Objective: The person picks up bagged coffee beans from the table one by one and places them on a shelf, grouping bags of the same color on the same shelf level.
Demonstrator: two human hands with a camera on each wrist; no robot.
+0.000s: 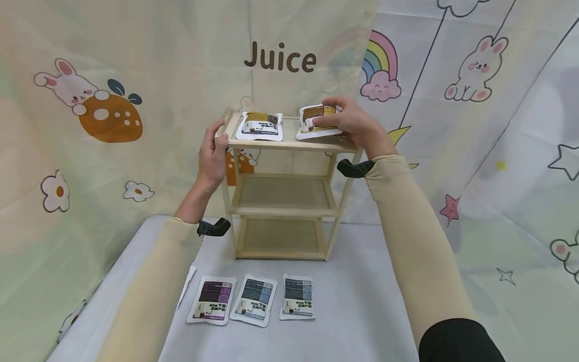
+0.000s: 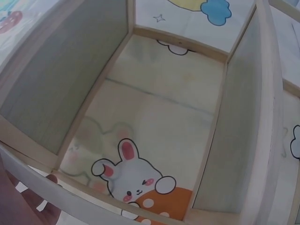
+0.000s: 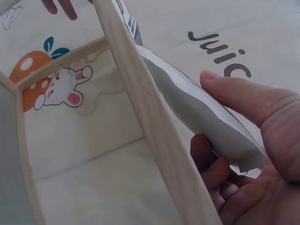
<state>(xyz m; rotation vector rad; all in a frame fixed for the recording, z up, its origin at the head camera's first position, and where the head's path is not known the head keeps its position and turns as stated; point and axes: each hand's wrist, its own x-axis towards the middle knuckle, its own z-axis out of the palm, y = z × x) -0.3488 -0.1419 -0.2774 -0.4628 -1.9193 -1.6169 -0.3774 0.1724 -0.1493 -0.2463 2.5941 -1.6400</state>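
Note:
A three-tier wooden shelf (image 1: 289,211) stands on a white-covered table. My left hand (image 1: 211,156) grips its upper left corner, and in the left wrist view the fingers (image 2: 44,206) show past the wooden rail. At the right end of the top tier, my right hand (image 1: 355,125) pinches a white pouch with a brown and gold label (image 1: 309,119). The right wrist view shows this pouch (image 3: 197,108) tilted, thumb on one face and curled fingers under the other. A similar gold-labelled pouch (image 1: 260,128) lies at the left of the top tier.
In front of the shelf, a purple-labelled pouch (image 1: 211,300) and two blue-labelled pouches (image 1: 255,300) lie in a row on the table (image 1: 357,301). A white object (image 1: 186,286) is partly hidden by the left sleeve. A printed cloth (image 1: 181,90) hangs behind.

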